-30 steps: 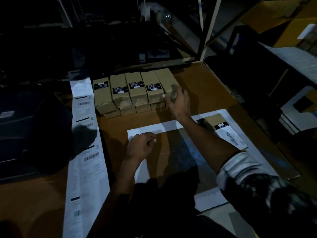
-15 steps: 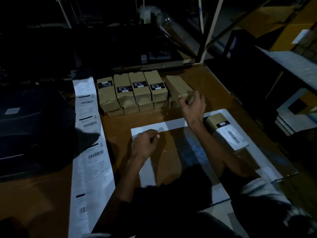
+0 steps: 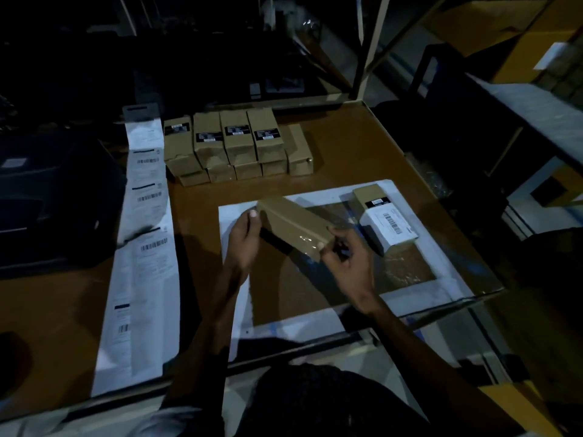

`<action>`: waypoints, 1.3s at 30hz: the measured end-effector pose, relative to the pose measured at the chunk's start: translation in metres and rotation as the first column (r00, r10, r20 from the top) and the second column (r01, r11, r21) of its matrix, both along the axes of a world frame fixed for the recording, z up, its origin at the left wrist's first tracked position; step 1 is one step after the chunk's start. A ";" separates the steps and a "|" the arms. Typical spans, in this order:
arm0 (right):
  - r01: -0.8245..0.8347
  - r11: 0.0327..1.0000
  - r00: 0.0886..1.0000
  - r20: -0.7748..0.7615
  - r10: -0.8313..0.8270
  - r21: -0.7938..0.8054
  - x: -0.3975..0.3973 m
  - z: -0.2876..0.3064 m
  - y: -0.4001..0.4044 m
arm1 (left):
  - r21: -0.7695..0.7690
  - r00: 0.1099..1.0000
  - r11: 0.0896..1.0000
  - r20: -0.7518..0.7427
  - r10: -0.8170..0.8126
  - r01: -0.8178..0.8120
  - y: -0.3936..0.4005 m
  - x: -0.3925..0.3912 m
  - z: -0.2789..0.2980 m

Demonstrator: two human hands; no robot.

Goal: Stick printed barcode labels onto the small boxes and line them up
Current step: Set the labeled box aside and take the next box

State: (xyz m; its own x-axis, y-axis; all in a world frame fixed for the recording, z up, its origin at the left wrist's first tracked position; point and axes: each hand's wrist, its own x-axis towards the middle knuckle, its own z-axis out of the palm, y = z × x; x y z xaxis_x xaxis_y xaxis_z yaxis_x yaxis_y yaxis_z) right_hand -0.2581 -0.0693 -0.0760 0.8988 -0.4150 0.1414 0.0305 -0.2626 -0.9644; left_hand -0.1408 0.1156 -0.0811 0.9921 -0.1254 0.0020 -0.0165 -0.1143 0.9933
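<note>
Over the middle of the tabletop (image 3: 362, 146), in the 1 head view you've got, both your hands are now on a plain brown box (image 3: 295, 227). A second ago only your right hand (image 3: 347, 263) was out at the far stack of boxes (image 3: 236, 146) lifting that box off its right end, while your left hand (image 3: 244, 239) sat curled on the white mat (image 3: 441, 257). Now the box is pulled in and held up off the mat between the 2 hands. Your left fingers and thumb grip its far-left end, and your right hand pinches the near-right corner, so both are clamped on it.

What that means for the job, I'd guess: this one is next for a barcode, since the face turned up toward you shows no label. The label strip (image 3: 142, 247) lies well off to your left, so a hand has to let go to fetch one.

Its long axis runs diagonally, far-left down to near-right, tilted a bit with the left end higher. Looks like a dark band along its lower edge, too blurry to call. Just right of it, on the mat, a box with a white barcode label (image 3: 383, 216) is already done.
</note>
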 end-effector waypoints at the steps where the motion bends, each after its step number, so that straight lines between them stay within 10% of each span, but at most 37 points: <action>1: -0.041 0.999 0.999 -0.021 0.041 0.013 -0.006 0.000 0.000 | -0.010 1.000 1.000 0.026 -0.004 0.005 0.000 -0.010 -0.001; 21: 0.009 0.933 0.924 -0.360 0.131 0.361 -0.005 0.021 -0.005 | 0.338 0.978 0.921 0.148 0.150 -0.192 0.038 -0.064 -0.008; 35: -0.059 0.997 0.917 -0.391 0.075 0.051 -0.007 0.019 0.004 | 0.304 0.975 0.927 0.032 0.221 -0.220 0.035 -0.092 -0.006; 39: -0.058 0.912 0.902 -0.412 -0.127 -0.407 -0.011 0.020 0.020 | 0.325 0.955 0.899 0.142 0.261 -0.294 0.046 -0.104 0.005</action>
